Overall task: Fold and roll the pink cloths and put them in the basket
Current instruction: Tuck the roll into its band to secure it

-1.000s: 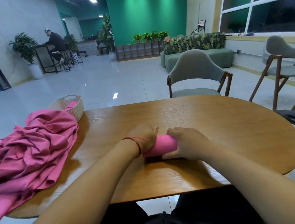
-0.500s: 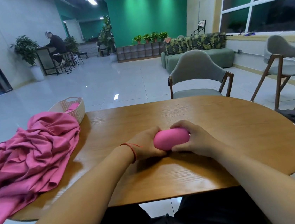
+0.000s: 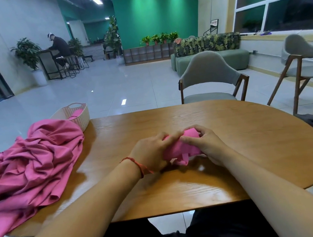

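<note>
The rolled cloth (image 3: 182,151) sits at the middle of the surface (image 3: 252,146), bunched between both hands. I cannot tell whether it rests on the wood or is held just off it. The left grip (image 3: 152,154) is closed round its left end, with the fingers curled across the top. The right grip (image 3: 205,144) is closed on the right end, thumb and curled fingers pinching the fabric near the top. A loose flap hangs out of the bundle on the near side, so the roll does not look tight yet.

This is soft, light fabric with no stiffness of its own, and it probably springs open as soon as the pressure comes off. It looks neither slippery nor fragile, so a firm squeeze should do no harm. The best hold is likely round the middle of the roll, with the free edge trapped under the palm or fingers. Held at one end, the layers would probably slide out.

The basket (image 3: 83,119) stands at the far left corner with one pink roll (image 3: 76,114) showing in it. The pile of cloths (image 3: 30,167) lies just in front of it and drapes over the left edge.
</note>
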Tool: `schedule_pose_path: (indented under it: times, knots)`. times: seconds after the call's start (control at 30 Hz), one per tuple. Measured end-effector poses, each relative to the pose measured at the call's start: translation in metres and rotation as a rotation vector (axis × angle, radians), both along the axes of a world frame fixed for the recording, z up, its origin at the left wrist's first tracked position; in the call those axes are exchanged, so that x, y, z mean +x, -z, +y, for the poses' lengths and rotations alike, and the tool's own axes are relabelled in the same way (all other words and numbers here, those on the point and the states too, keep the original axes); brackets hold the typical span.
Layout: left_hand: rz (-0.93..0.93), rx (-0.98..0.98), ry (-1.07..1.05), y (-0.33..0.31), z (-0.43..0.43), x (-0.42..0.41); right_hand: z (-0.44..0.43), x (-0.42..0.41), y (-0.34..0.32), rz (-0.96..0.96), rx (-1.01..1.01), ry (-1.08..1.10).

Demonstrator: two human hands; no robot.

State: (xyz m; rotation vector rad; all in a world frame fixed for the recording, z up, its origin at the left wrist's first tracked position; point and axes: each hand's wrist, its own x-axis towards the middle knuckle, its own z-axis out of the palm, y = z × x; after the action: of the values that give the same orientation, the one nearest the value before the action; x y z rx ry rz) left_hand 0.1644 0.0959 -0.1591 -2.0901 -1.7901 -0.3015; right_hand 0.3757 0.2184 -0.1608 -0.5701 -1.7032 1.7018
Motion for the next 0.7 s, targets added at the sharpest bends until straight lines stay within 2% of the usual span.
schedule_pose_path:
  times: [0.1, 0.2, 0.27, 0.33, 0.4, 0.47, 0.7]
  knots:
    - [-0.316, -0.131, 0.018, -0.008, -0.002, -0.002, 0.002, 0.002, 0.006, -0.042, 0.069, -0.047]
    - [-0.506, -0.179, 0.061, -0.01, -0.008, 0.0, 0.001, 0.004, 0.005, -0.031, 0.068, -0.027]
    - [-0.623, -0.179, 0.061, -0.01, -0.011, 0.003, -0.003, 0.0, 0.004, -0.003, 0.059, 0.021]
    - [-0.686, -0.097, 0.003, -0.007, -0.014, 0.007, -0.01, -0.009, 0.007, 0.049, -0.015, 0.037]
    - [-0.681, 0.054, -0.097, -0.002, -0.015, 0.012, -0.019, -0.018, 0.011, 0.094, -0.118, 0.057]
    - [-0.622, 0.172, -0.189, 0.005, -0.015, 0.016, -0.023, -0.023, 0.015, 0.094, -0.12, 0.126]
    - [-0.391, 0.258, -0.289, 0.017, -0.01, 0.025, -0.033, -0.022, 0.016, -0.036, 0.18, 0.189]
